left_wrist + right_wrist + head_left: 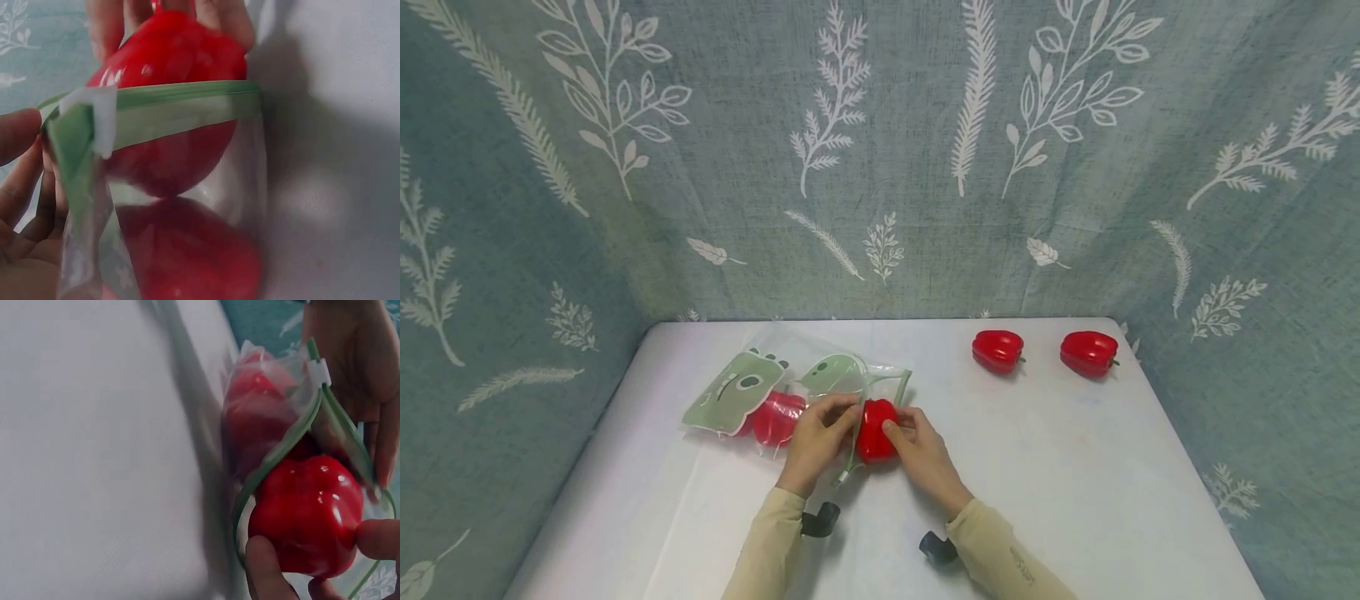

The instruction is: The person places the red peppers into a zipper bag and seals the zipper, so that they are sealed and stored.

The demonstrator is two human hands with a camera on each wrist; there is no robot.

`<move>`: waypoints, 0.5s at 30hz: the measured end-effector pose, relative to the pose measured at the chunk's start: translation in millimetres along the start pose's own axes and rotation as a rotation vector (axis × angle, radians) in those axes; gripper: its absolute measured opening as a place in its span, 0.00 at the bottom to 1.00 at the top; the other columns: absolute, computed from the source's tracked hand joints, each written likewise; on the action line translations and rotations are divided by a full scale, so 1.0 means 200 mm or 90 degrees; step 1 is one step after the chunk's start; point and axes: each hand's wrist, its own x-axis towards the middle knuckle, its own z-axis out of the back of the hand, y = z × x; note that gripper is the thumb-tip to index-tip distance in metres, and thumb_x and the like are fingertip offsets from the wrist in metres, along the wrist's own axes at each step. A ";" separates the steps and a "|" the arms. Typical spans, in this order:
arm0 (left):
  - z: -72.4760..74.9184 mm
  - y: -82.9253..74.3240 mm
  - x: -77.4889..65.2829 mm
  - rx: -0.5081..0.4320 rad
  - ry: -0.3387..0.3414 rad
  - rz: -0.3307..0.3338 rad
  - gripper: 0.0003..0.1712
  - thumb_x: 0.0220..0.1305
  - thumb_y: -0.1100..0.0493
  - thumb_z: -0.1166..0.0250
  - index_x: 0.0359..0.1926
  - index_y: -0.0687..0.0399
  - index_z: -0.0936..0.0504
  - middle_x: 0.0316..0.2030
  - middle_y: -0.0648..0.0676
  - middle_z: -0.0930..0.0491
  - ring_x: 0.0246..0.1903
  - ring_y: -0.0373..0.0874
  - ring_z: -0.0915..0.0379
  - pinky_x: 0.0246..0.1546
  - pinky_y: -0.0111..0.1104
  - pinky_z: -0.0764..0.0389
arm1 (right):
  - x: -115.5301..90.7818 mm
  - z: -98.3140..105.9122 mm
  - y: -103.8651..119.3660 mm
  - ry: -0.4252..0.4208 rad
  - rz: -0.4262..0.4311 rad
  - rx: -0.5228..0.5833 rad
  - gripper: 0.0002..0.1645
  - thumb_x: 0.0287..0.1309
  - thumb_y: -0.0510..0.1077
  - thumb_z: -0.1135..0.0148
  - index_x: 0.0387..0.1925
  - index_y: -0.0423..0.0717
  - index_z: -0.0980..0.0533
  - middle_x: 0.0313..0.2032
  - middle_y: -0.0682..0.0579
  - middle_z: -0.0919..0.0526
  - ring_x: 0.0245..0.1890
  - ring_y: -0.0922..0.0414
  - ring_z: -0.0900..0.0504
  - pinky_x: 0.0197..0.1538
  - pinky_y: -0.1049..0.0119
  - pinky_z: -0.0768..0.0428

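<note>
A clear zip bag point(741, 392) with green dinosaur prints lies on its side, its green-edged mouth point(275, 459) spread apart. My left hand point(820, 437) pinches the mouth's edge between thumb and fingers, close to the white slider point(319, 373). Fingers and thumb of my right hand point(927, 457) grip a glossy red bell pepper point(877, 431) by its stem end. Its blunt end sits inside the bag mouth, as the left wrist view shows. Deeper in the bag is more red bell pepper point(777, 419), seen through the plastic and partly covered by the print.
Two more red bell peppers point(997, 351) point(1089, 353) lie at the back right of the white table point(1075, 492). A leaf-patterned green cloth point(917, 167) hangs behind the table and along both sides. Black wrist devices point(822, 520) point(937, 548) stick out at the sleeves.
</note>
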 end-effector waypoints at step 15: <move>0.01 -0.01 -0.01 -0.012 0.009 0.017 0.15 0.67 0.53 0.30 0.53 0.46 0.14 0.47 0.51 0.16 0.41 0.51 0.21 0.40 0.38 0.15 | 0.01 0.00 0.00 0.040 -0.012 0.123 0.27 0.71 0.41 0.48 0.69 0.41 0.33 0.65 0.41 0.27 0.62 0.44 0.24 0.60 0.53 0.21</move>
